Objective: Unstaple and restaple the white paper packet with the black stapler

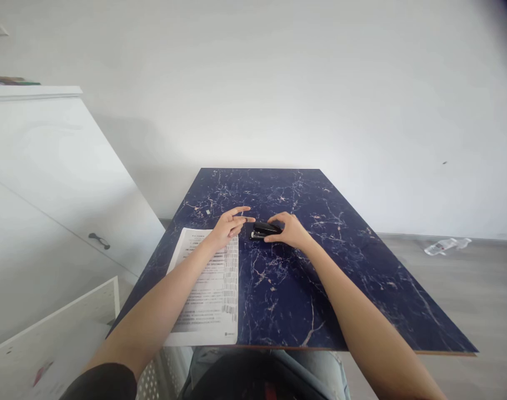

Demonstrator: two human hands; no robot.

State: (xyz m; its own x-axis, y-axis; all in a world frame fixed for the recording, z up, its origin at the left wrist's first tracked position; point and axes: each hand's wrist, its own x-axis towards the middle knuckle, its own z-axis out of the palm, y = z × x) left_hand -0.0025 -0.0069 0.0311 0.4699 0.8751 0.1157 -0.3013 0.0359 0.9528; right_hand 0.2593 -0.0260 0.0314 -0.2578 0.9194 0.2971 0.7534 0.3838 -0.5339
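A black stapler [261, 229] lies on the dark blue marbled table, its front end pointing left and a pale metal part showing at the front. My right hand [289, 229] grips its rear from the right, thumb on the near side and fingers curved over the far side. Just left of the stapler's front is my left hand [230, 225], index and middle fingers stretched towards it. Anything tiny between those fingers is too small to make out. Printed sheets [207, 289] lie under my left wrist and forearm, partly hidden by them.
The blue table [295, 300] has its near edge against my lap, and its far edge lies by the white wall. A white cabinet [49, 166] stands to the left, above a white perforated bin or panel [90, 316]. Clear plastic [447, 245] lies on the floor at right.
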